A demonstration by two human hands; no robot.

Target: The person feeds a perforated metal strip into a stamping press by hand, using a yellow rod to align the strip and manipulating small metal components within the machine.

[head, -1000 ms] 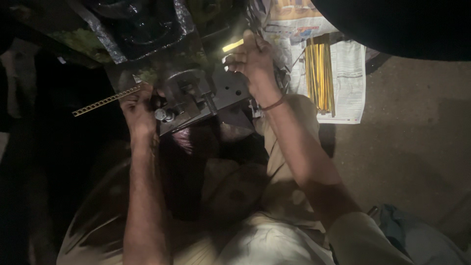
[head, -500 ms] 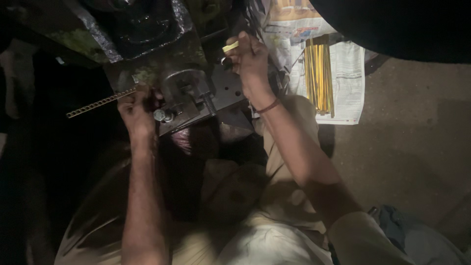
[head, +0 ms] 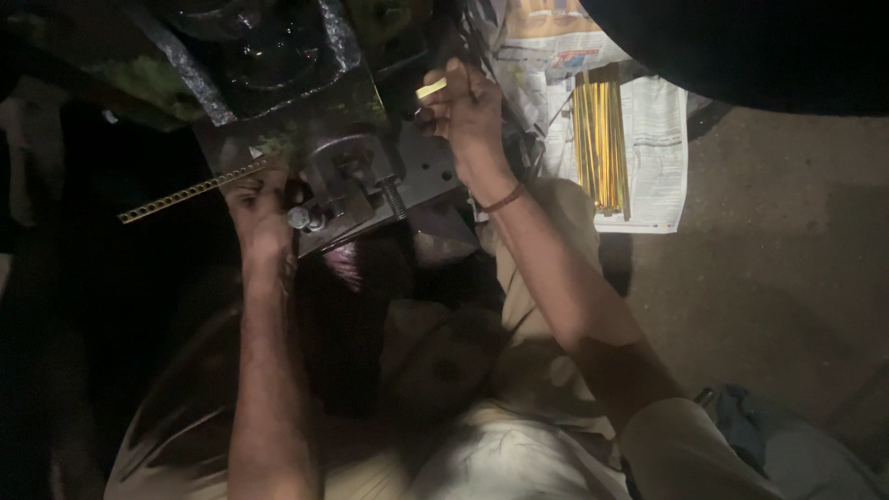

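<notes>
My left hand (head: pixel 259 208) grips the perforated strip (head: pixel 185 193), long axis running left from the press (head: pixel 361 181); my right hand (head: pixel 468 106) pinches a brass piece (head: pixel 431 89).

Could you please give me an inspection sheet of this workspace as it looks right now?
Surface: sheets of newspaper spread on a bare grey floor.
Job's things: dark metal press; punched brass strip sticking out to one side; short brass piece.
Clutter: bundle of thin brass rods lying on the newspaper.
Hands: left hand on the punched strip at the press; right hand pinching the short brass piece.
Cables: nothing seen.
Surroundings: dim; dark shapes above the press, too dark to tell.
</notes>
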